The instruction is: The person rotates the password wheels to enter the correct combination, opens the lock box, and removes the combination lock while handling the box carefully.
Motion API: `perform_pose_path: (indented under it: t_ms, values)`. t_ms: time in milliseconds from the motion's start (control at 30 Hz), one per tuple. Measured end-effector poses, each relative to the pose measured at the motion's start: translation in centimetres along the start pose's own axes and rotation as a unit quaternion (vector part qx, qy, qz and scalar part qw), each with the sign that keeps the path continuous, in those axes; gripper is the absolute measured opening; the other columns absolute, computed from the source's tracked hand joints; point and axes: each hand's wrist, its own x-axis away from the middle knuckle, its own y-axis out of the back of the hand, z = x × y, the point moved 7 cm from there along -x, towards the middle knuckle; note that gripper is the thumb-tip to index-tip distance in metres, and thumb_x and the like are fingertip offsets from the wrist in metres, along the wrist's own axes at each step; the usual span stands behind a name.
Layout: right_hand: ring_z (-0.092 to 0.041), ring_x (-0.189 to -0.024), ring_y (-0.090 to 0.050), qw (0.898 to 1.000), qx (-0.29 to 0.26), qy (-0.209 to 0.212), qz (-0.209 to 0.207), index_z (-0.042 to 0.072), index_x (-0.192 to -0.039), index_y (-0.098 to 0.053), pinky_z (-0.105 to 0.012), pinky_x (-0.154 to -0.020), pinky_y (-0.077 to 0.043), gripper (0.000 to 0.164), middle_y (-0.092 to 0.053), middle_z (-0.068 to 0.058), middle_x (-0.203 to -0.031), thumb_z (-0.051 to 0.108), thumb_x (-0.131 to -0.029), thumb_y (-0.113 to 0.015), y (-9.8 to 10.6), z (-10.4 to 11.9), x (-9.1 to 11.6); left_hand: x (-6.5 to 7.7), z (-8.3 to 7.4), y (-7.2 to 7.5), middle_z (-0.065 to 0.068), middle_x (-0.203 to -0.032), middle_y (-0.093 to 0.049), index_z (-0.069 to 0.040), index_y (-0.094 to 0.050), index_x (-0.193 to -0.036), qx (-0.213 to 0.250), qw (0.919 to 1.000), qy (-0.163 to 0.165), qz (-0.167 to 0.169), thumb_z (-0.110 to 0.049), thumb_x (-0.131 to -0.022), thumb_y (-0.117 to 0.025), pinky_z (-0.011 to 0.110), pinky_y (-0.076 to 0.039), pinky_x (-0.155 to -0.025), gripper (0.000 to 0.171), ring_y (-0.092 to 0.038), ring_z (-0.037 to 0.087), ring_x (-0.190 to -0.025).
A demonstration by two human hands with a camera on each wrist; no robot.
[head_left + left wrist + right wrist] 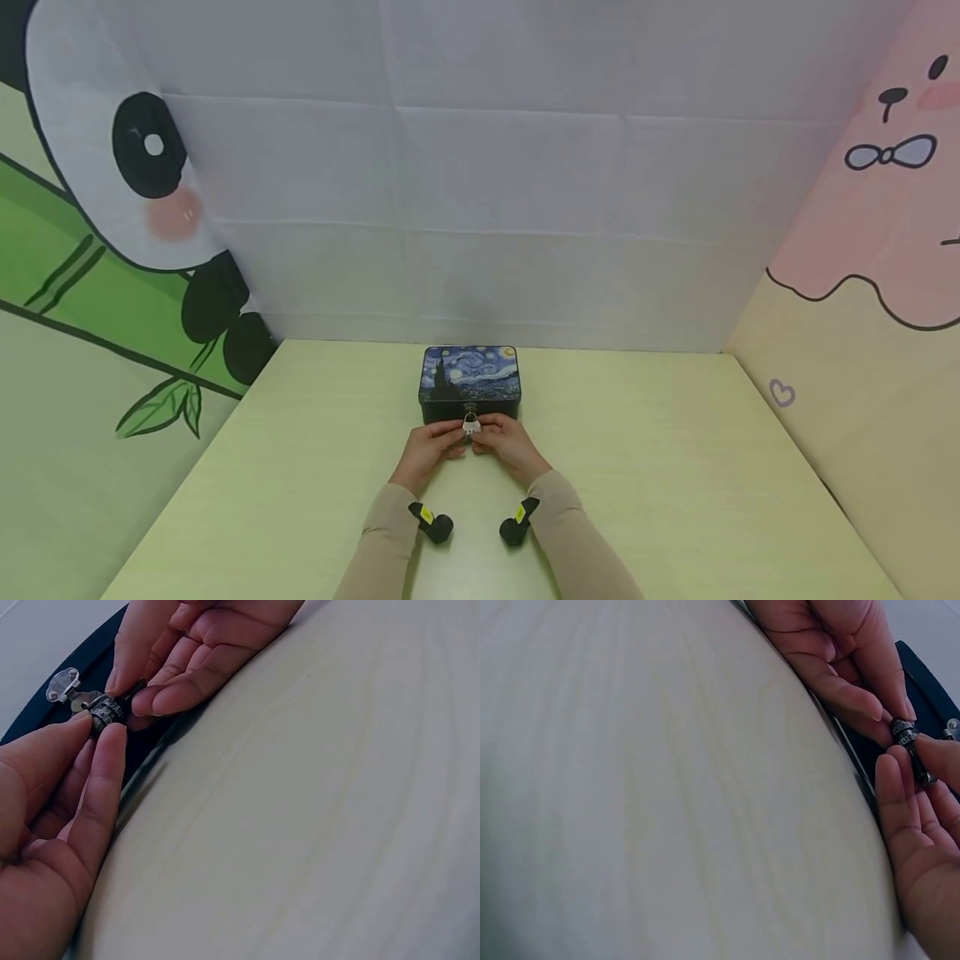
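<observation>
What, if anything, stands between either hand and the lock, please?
Nothing visible does: the left hand and right hand both have fingers on the lock, at the front of the box.

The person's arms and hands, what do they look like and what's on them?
Long, plain beige fabric sleeves reach down to the wrists. The left hand and right hand are bare, without gloves. By each cuff is a small black device with a rounded end and a bright yellow label.
</observation>
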Motion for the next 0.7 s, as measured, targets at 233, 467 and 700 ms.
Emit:
perform_pose_path:
  t_ms: [233, 467, 700]
  values:
    - [-0.014, -0.084, -0.066, 1.000, 0.002, 0.002, -0.004, -0.019, -0.126, -0.049, -0.030, -0.079, -0.060, 0.040, -0.068, -0.012, -0.099, -0.015, -0.088, -0.062, 0.27, -0.14, -0.15, 0.04, 0.02, 0.02, 0.021, -0.113, -0.068, 0.017, -0.061, -0.122, 0.004, 1.0000, 0.002, -0.007, 0.006, -0.094, -0.063, 0.031, -0.062, -0.072, 0.030, -0.070, 0.016, -0.077]
    - [-0.014, -0.084, -0.066, 1.000, 0.002, 0.002, -0.010, -0.020, -0.126, -0.049, -0.029, -0.079, -0.060, 0.039, -0.068, -0.011, -0.099, -0.016, -0.089, -0.060, 0.32, -0.24, -0.08, -0.08, 0.28, 0.11, 0.020, -0.111, -0.069, 0.017, -0.062, -0.121, 0.006, 1.0000, 0.004, -0.002, 0.006, -0.093, -0.064, 0.031, -0.062, -0.072, 0.030, -0.071, 0.016, -0.077]
    - [-0.013, -0.082, -0.066, 1.000, 0.002, 0.008, -0.007, -0.020, -0.125, -0.049, -0.028, -0.077, -0.060, 0.037, -0.068, -0.010, -0.097, -0.017, -0.090, -0.059, 0.23, -0.23, 0.06, -0.10, 0.31, 0.13, 0.019, -0.109, -0.069, 0.018, -0.061, -0.121, 0.007, 0.9999, -0.004, 0.008, 0.004, -0.093, -0.065, 0.031, -0.062, -0.072, 0.031, -0.071, 0.015, -0.076]
